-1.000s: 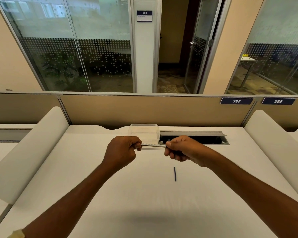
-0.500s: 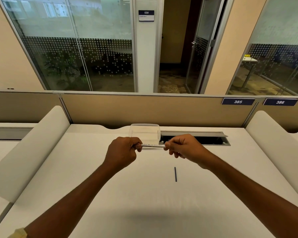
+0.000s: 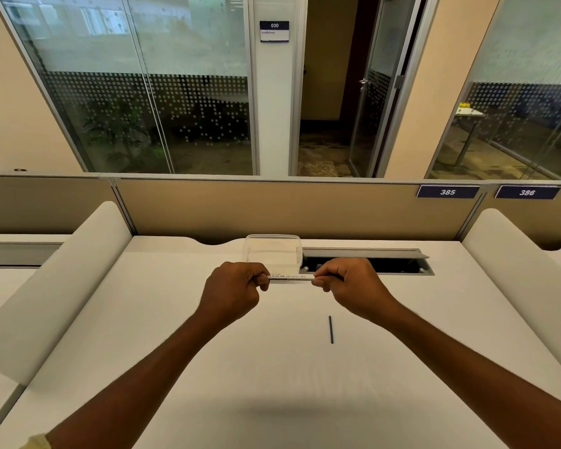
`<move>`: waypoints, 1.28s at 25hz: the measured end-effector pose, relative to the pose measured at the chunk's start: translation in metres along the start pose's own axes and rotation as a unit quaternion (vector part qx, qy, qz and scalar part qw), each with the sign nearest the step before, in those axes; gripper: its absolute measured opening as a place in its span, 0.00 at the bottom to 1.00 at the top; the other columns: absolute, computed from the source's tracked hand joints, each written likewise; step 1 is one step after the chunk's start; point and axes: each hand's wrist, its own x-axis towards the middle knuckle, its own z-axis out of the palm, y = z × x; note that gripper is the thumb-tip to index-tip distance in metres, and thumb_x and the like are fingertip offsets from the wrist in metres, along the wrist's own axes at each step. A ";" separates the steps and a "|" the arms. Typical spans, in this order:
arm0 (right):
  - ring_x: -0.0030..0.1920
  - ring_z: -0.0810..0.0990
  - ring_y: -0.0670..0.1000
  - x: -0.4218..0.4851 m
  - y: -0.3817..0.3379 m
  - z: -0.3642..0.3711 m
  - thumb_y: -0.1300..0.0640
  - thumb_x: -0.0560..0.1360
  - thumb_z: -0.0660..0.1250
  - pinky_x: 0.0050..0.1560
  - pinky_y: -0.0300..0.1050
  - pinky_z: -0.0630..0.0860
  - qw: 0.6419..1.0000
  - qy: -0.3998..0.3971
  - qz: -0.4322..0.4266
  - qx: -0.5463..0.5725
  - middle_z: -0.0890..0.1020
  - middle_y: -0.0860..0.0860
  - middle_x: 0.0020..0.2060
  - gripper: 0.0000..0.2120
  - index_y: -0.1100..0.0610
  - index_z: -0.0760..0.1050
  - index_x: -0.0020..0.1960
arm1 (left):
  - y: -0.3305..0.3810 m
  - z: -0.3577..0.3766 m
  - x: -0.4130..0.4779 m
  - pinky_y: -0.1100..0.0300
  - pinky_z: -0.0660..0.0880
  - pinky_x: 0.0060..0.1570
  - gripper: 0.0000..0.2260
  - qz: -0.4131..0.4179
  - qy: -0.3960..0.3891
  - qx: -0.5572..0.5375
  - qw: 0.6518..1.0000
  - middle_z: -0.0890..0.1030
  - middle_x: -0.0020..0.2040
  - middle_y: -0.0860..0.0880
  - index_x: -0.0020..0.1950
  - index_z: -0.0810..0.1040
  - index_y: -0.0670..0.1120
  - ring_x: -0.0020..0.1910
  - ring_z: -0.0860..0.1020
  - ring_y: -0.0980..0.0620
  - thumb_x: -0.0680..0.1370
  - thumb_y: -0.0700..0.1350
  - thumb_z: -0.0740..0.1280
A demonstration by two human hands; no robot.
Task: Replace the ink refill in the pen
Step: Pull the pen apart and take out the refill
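A white pen (image 3: pixel 290 277) with small printed lettering is held level above the desk, between both hands. My left hand (image 3: pixel 232 291) pinches its left end with thumb and fingers. My right hand (image 3: pixel 348 286) grips its right end, which is hidden inside the fingers. A thin dark blue ink refill (image 3: pixel 331 329) lies loose on the white desk (image 3: pixel 272 384), just below and in front of my right hand, apart from both hands.
A clear plastic container (image 3: pixel 272 251) stands behind the hands at the desk's back edge. To its right is an open cable slot (image 3: pixel 386 264). White curved dividers (image 3: pixel 62 286) border both sides, and a beige partition runs along the back.
My right hand has shifted its grip on the pen's right end, rising slightly. The pen stays level between both hands. The refill on the desk has not moved.
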 end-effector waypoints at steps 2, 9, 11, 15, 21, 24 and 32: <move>0.38 0.83 0.32 -0.003 0.002 0.004 0.66 0.74 0.78 0.43 0.24 0.75 0.999 0.028 -0.039 -0.011 0.85 0.40 0.35 0.05 0.57 0.89 0.46 | -0.001 0.002 -0.001 0.63 0.67 0.33 0.12 -0.003 -0.002 0.001 1.000 0.90 0.50 0.52 0.39 0.82 0.52 0.44 0.83 0.45 0.80 0.40 0.66; 0.32 0.76 0.47 0.004 0.000 -0.023 0.46 0.85 0.63 0.30 0.39 0.68 0.933 -0.244 0.182 0.190 0.85 0.56 0.38 0.21 0.61 0.87 0.50 | -0.002 -0.002 -0.006 0.65 0.66 0.32 0.09 0.045 0.018 0.035 0.998 0.91 0.49 0.53 0.41 0.83 0.51 0.43 0.85 0.44 0.79 0.41 0.68; 0.32 0.75 0.47 0.001 0.001 -0.021 0.48 0.85 0.63 0.31 0.39 0.68 0.919 -0.270 0.209 0.197 0.83 0.55 0.38 0.21 0.62 0.87 0.50 | -0.001 -0.003 -0.007 0.65 0.64 0.32 0.09 0.055 0.022 0.045 0.997 0.90 0.47 0.53 0.41 0.83 0.52 0.42 0.85 0.45 0.78 0.41 0.68; 0.33 0.77 0.44 -0.007 0.001 -0.007 0.54 0.83 0.69 0.34 0.37 0.74 0.969 -0.143 0.160 0.126 0.84 0.51 0.33 0.14 0.56 0.87 0.43 | 0.001 -0.001 -0.008 0.62 0.69 0.34 0.10 0.035 0.005 0.042 0.999 0.90 0.50 0.53 0.42 0.84 0.52 0.45 0.85 0.46 0.80 0.42 0.67; 0.34 0.82 0.46 -0.018 0.004 0.001 0.68 0.78 0.73 0.41 0.41 0.80 0.995 0.010 -0.092 -0.021 0.85 0.51 0.35 0.07 0.60 0.88 0.46 | 0.000 0.000 -0.010 0.59 0.73 0.36 0.12 0.006 -0.022 0.001 1.000 0.90 0.51 0.53 0.41 0.83 0.51 0.47 0.85 0.46 0.81 0.40 0.65; 0.32 0.79 0.45 -0.014 0.002 -0.007 0.55 0.83 0.69 0.34 0.39 0.75 0.981 -0.134 0.062 0.127 0.86 0.52 0.36 0.11 0.56 0.88 0.49 | -0.002 -0.003 -0.012 0.58 0.74 0.35 0.10 0.028 -0.006 0.021 0.999 0.90 0.50 0.53 0.42 0.83 0.51 0.45 0.85 0.44 0.80 0.41 0.66; 0.30 0.72 0.46 -0.011 -0.001 -0.015 0.49 0.84 0.65 0.32 0.37 0.69 0.943 -0.238 0.181 0.150 0.80 0.51 0.32 0.19 0.60 0.86 0.45 | 0.003 -0.004 -0.016 0.70 0.60 0.32 0.11 0.085 0.021 0.044 0.995 0.90 0.43 0.54 0.40 0.83 0.52 0.40 0.85 0.47 0.74 0.35 0.69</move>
